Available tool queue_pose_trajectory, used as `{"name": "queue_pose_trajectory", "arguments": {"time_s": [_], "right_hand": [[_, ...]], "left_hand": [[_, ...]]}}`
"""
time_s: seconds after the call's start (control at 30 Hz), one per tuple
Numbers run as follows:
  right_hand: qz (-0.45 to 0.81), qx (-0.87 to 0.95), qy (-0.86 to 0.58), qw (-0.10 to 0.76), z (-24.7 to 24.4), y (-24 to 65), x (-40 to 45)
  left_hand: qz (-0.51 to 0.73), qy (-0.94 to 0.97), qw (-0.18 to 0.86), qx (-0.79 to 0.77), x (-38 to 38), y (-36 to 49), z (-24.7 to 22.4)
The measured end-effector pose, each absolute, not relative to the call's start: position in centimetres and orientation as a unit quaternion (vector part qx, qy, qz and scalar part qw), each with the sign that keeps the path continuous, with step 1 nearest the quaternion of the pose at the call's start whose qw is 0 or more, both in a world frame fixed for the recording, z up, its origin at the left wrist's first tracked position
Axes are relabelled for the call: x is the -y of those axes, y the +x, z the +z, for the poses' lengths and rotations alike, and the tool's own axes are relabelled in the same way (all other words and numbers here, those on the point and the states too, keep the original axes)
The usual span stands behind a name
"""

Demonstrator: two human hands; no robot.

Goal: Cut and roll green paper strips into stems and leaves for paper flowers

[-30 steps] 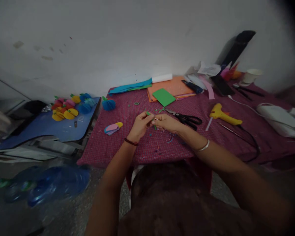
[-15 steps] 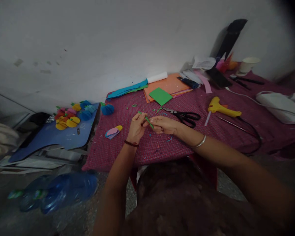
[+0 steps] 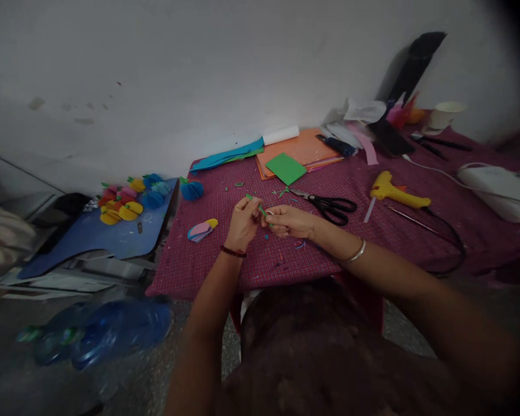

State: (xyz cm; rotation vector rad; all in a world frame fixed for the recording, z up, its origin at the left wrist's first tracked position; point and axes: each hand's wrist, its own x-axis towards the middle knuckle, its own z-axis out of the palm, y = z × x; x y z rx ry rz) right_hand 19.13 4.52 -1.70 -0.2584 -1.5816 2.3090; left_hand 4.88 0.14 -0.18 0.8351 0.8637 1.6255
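A narrow green strip, paper or foam by its look, is pinched between my two hands over the front half of the table. My left hand grips its upper left end with the fingers closed. Around the lower right end, the fingers of my right hand are closed too, hiding part of it. Black-handled scissors lie just beyond my right hand. A green square sheet rests farther back. To the left of my left hand sits a small stack of pink, blue and yellow cutouts.
A yellow glue gun with a black cord lies on the right of the cloth-covered table. Orange sheets and a cutter are at the back. Colourful paper ornaments cover part of a blue board at left.
The view has shifted slightly. Both hands keep hold of the green strip, with only a small movement of the fingers. Everything on the table lies as before.
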Motion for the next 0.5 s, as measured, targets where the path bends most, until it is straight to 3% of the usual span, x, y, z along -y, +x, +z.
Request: {"name": "queue_pose_trajectory", "arguments": {"time_s": [0.5], "right_hand": [[0.798, 0.565, -0.120, 0.175, -1.63, 18.97, -4.29]], "left_hand": [[0.647, 0.379, 0.572, -0.333, 0.19, 4.75, -0.53]]}}
